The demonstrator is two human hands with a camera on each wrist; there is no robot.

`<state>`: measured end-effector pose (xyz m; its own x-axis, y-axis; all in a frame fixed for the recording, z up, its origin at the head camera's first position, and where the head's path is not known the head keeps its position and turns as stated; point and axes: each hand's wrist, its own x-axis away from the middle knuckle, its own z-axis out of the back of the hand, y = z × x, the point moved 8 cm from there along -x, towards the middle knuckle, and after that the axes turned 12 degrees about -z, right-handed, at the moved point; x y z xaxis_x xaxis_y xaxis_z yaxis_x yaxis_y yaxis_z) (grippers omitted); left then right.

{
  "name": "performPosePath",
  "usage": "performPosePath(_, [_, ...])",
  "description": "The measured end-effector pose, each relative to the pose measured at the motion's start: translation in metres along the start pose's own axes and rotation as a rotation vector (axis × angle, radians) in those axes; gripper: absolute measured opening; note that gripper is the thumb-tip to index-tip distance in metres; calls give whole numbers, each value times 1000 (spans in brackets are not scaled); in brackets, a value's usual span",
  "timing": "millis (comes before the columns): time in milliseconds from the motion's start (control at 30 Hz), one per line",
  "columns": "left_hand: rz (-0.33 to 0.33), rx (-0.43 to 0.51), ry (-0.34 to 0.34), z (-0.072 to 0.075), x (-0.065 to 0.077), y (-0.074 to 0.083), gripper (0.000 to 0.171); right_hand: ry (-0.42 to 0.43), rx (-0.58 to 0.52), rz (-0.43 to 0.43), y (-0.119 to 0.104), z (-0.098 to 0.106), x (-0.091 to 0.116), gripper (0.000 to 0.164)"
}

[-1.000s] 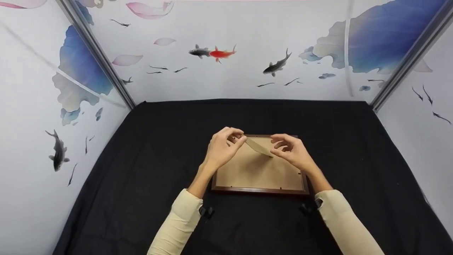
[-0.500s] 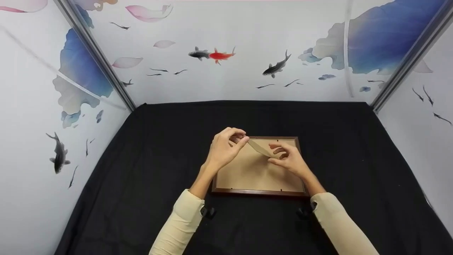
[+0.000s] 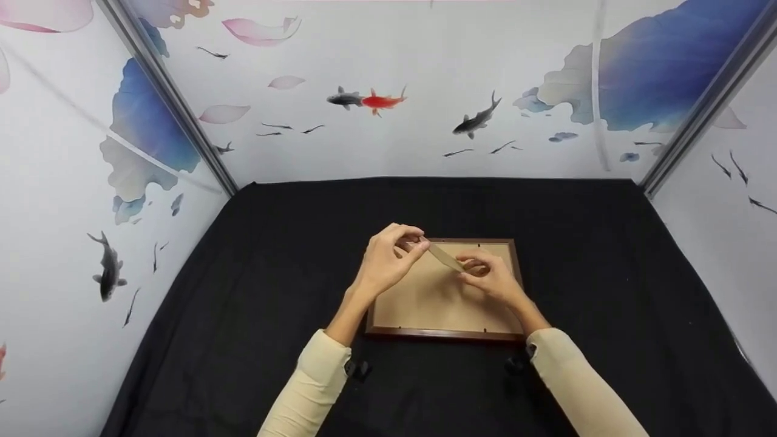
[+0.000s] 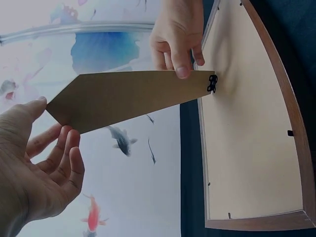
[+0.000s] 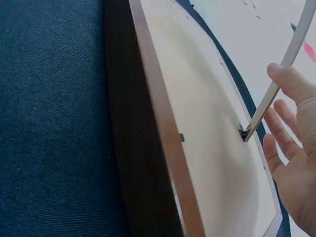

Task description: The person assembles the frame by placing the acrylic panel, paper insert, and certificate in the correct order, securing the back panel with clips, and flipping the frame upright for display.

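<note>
A brown wooden picture frame (image 3: pixel 443 333) lies back up, showing its tan backing board (image 3: pixel 419 300). From the board rises a flat stand leg (image 4: pixel 133 98), tilted, with a black metal hinge (image 4: pixel 212 83) at its narrow end. My left hand (image 3: pixel 385 258) pinches the wide pointed end between thumb and fingers. Nearer the hinge, my right hand (image 3: pixel 495 279) has its thumb (image 5: pixel 289 79) on one side of the leg and its fingers on the other. The far left corner of the frame is hidden behind my left hand.
Black cloth (image 3: pixel 273 291) covers the table under the frame. Small dark tabs (image 4: pixel 290 133) sit along the frame's inner edge. White panels (image 3: pixel 388 139) printed with fish stand at the back and both sides, with metal posts (image 3: pixel 176 103) in the corners.
My right hand has moved left and its fingers have closed in around the lower part of the stand leg. The left hand keeps its grip, and the head view has shifted slightly.
</note>
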<state>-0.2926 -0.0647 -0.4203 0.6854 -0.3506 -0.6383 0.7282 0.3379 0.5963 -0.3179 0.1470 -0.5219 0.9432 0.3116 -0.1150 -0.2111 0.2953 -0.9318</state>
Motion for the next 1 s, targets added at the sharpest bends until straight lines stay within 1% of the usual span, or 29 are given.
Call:
performPosePath(133, [16, 9, -28, 4, 9, -3, 30, -17, 15, -11, 6, -4, 0, 29])
performPosePath(233, [12, 20, -48, 9, 17, -6, 35, -4, 31, -17, 22, -4, -4, 29])
performPosePath(367, [-15, 16, -63, 19, 29, -11, 40, 28, 47, -24, 43, -1, -10, 29])
performPosePath(467, [-24, 11, -70, 24, 40, -17, 41, 29, 46, -36, 46, 0, -10, 28])
performPosePath(600, [4, 6, -114, 26, 58, -29, 41, 20, 45, -53, 47, 0, -10, 28])
performPosePath(700, [43, -3, -189, 19, 75, -40, 42, 25, 45, -52, 47, 1, -11, 28])
performPosePath(800, [101, -2, -295, 5, 95, -55, 45, 34, 40, -40, 42, 2, -10, 28])
performPosePath(900, [158, 14, -390, -9, 117, -70, 47, 25, 39, -42, 30, 1, -7, 28])
performPosePath(967, [176, 30, -426, -17, 128, -77, 46, 10, 34, -49, 21, -1, -5, 27])
performPosePath(1000, [176, 35, -434, -19, 133, -79, 45, 1, 31, -52, 16, -2, -4, 28])
